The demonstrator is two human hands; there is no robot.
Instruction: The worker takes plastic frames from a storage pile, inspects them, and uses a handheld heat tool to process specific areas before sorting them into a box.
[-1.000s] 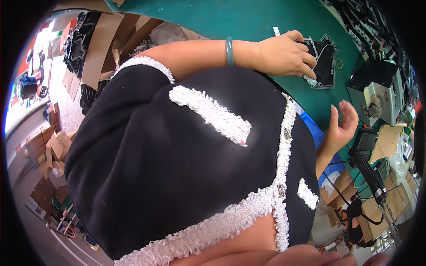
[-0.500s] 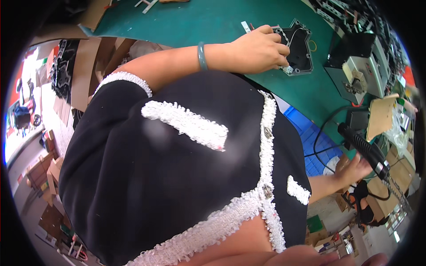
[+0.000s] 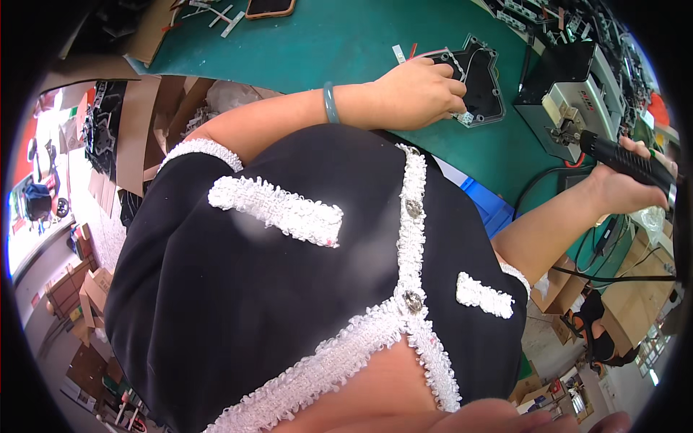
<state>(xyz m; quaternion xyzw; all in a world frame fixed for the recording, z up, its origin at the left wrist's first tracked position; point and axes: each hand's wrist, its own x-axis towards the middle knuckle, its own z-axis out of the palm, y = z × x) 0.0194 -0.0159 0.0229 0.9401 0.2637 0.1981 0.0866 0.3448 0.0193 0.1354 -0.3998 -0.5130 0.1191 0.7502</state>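
Note:
My left hand (image 3: 424, 94), with a bracelet on its wrist, curls over the left side of a black tray-like plastic housing (image 3: 485, 94). The housing lies on the green work table (image 3: 303, 54); thin wires and a small white part at its near corner show beside my fingertips, which are partly hidden. At the right, my right hand (image 3: 626, 189) is wrapped round a black electric screwdriver (image 3: 622, 160). Its front end points left, at the front of a grey and black box-shaped machine (image 3: 577, 101), probably a screw feeder. Whether the tip touches it I cannot tell.
Black and metal parts (image 3: 523, 14) are heaped behind the machine. A phone (image 3: 271, 7) and white strips (image 3: 232, 24) lie at the far left of the table. Below its near edge stands a blue crate (image 3: 487, 206). A black cable (image 3: 613, 278) crosses at the right.
My right hand has moved up and away with the screwdriver, now held firmly, bringing its front end to the machine. My left hand stays on the housing.

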